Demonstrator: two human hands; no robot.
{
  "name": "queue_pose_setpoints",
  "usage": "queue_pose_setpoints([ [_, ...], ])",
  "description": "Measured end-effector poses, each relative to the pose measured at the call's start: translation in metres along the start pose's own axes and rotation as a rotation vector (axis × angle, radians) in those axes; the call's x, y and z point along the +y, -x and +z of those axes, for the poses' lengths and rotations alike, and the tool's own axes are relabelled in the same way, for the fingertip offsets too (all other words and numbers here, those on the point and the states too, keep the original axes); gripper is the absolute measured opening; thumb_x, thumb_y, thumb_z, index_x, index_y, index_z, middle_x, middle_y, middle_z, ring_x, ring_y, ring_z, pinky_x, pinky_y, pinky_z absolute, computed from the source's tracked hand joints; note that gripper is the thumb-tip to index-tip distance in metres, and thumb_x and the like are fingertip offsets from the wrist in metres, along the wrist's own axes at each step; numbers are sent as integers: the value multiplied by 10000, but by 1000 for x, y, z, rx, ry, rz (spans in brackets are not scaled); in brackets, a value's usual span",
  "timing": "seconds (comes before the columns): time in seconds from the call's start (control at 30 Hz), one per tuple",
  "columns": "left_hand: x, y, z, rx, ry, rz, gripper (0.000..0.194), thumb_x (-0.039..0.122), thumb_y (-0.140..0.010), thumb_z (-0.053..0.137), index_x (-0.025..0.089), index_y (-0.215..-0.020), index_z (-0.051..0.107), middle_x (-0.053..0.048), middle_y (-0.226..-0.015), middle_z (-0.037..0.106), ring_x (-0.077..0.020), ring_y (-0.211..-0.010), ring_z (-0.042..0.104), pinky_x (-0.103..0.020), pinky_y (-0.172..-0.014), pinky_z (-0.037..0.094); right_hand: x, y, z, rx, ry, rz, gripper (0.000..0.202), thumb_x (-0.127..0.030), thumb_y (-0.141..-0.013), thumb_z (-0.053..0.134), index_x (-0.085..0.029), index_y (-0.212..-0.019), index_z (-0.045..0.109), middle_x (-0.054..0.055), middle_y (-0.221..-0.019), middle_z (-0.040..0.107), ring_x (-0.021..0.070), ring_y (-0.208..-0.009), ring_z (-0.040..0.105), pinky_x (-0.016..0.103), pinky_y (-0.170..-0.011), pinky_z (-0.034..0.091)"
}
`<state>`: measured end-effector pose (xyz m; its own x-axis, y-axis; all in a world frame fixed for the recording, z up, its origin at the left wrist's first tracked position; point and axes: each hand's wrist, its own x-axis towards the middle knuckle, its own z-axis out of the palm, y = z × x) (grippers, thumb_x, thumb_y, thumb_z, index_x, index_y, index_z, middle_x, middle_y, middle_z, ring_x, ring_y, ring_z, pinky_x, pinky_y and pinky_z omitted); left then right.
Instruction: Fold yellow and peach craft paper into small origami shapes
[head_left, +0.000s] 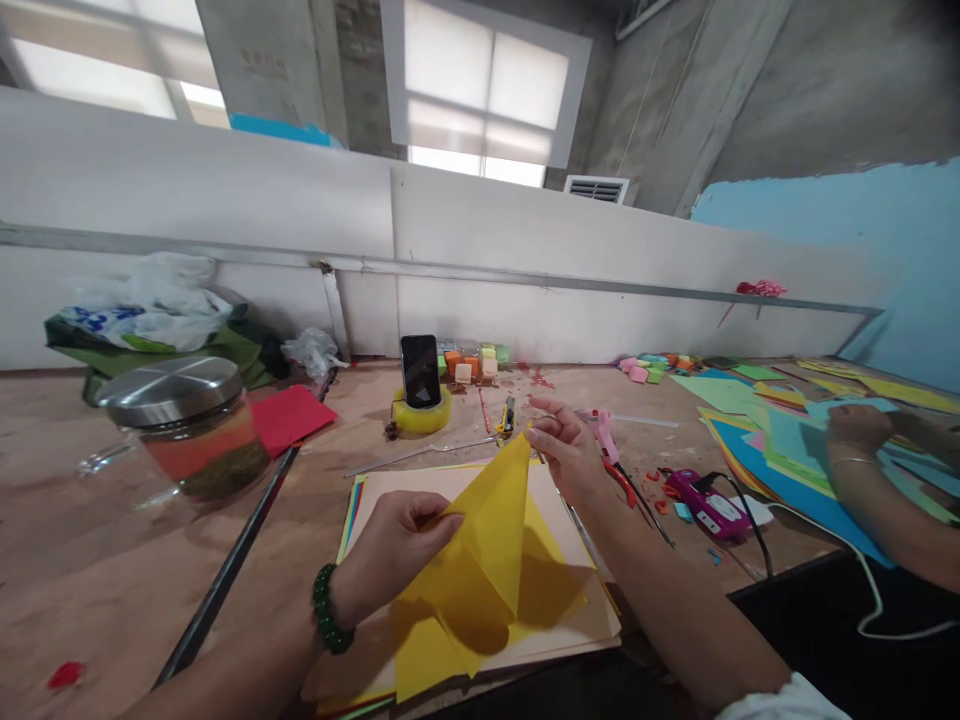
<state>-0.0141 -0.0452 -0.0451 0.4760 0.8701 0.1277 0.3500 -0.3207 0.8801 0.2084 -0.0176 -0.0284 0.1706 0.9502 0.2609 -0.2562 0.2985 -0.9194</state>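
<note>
A folded yellow paper sheet [486, 560] is lifted above a stack of coloured sheets [450, 490] with a beige one on top. My left hand [394, 550], a green bead bracelet on its wrist, pinches the sheet's left fold near the middle. My right hand [570, 450] pinches the raised top corner of the same sheet. Part of the yellow paper lies flat on the stack under the raised flap.
A phone [420, 370] stands in a yellow tape roll. A glass jar with metal lid [187, 425] sits left, red paper [289, 417] beside it. A purple glue gun [705, 505], pliers and paper scraps lie right. Another person's arm [885, 500] rests on coloured sheets far right.
</note>
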Motion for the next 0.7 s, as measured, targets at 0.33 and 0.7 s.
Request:
queue_pose_setpoints([
  [0.33, 3, 4, 4, 121, -157, 136, 342, 344, -754, 491, 176, -468, 411, 44, -475, 353, -89, -489, 315, -206, -457, 234, -3, -1, -2, -19, -42, 0, 485, -241, -511, 837, -257, -955, 643, -75, -629, 616, 104, -582, 561, 240, -600, 478],
  [0.7, -1, 6, 4, 138, -224, 137, 361, 373, -794, 459, 174, -494, 427, 32, -510, 380, -100, -522, 349, -214, -486, 258, -6, 2, -2, -22, -104, -15, 394, -188, -535, 801, -268, -906, 694, -64, -655, 640, 94, -613, 558, 208, -599, 455],
])
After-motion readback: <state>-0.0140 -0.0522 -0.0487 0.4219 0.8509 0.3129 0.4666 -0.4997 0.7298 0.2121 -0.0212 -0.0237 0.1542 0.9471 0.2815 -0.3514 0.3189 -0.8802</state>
